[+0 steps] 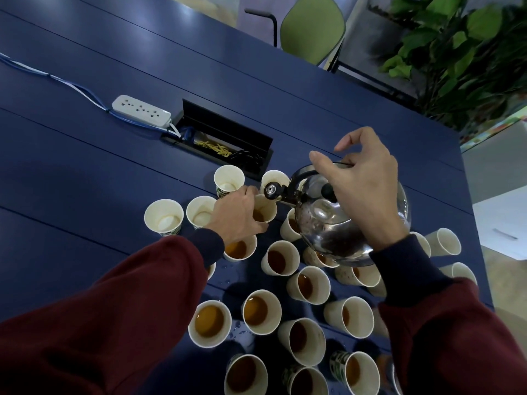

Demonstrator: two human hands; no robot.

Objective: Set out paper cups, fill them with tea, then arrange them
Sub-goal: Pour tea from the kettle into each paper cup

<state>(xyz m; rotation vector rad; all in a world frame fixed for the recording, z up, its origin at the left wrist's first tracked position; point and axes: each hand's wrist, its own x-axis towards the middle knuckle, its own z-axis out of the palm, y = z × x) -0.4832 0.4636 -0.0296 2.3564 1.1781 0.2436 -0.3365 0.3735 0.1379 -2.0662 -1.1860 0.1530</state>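
Tea darkens the bottom of the cup (266,208) that the left hand (239,215) holds, fingers curled round its wall. The right hand (362,189) grips the top handle of the one steel kettle (328,223), forefinger lifted, with the spout just above that cup.

Paper this thin will likely crush under a hard squeeze and tip when empty. Filled cups will probably be hot and sloshy, so a light hold low on the wall seems best. The kettle looks heavy and hot, so it is best taken by the handle only.

Four empty cups (164,216) stand beside and beyond the left hand. At least thirteen filled cups (262,312) crowd the tabletop (85,166) nearer than both hands. Two or three more cups sit right of the right wrist. Kettle and sleeves hide others.
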